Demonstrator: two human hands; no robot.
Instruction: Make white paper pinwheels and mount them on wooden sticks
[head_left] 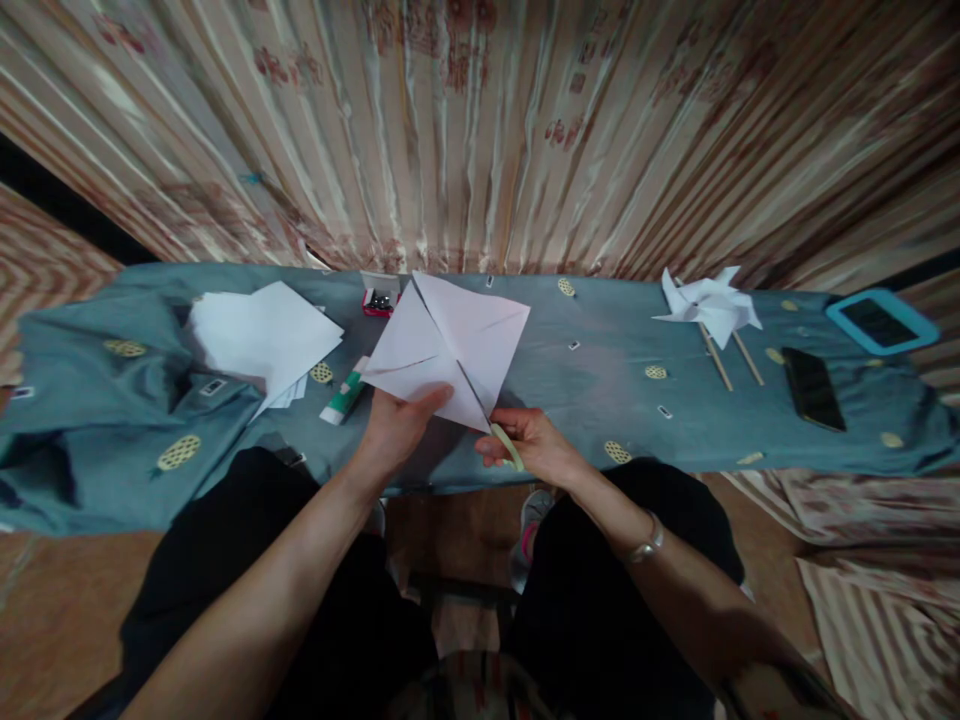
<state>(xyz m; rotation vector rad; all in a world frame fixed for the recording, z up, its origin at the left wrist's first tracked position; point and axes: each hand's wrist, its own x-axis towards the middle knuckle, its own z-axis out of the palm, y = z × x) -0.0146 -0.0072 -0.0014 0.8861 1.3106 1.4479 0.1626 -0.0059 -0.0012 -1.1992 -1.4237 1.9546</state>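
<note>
A white square of paper point(491, 325) is held above the cloth-covered table, turned so that its corners point up and down. Several slits run inward from its corners. My left hand point(401, 425) grips its lower left edge, thumb on top and the other fingers hidden underneath. In my right hand point(529, 440) is a pair of scissors point(508, 447) with pale yellow-green handles. Their blades lie along the paper's lower corner, pointing toward the middle. Just left of the paper lies a green and white glue stick point(346, 392). Behind it stands a small red box point(379, 300) of dark pins or clips.
A stack of white paper sheets point(266, 330) lies at the left. At the right are a white paper pinwheel point(712, 303) with wooden sticks point(716, 358), a dark phone point(814, 388) and a blue-framed tablet point(881, 320). A striped curtain point(480, 140) hangs behind the table.
</note>
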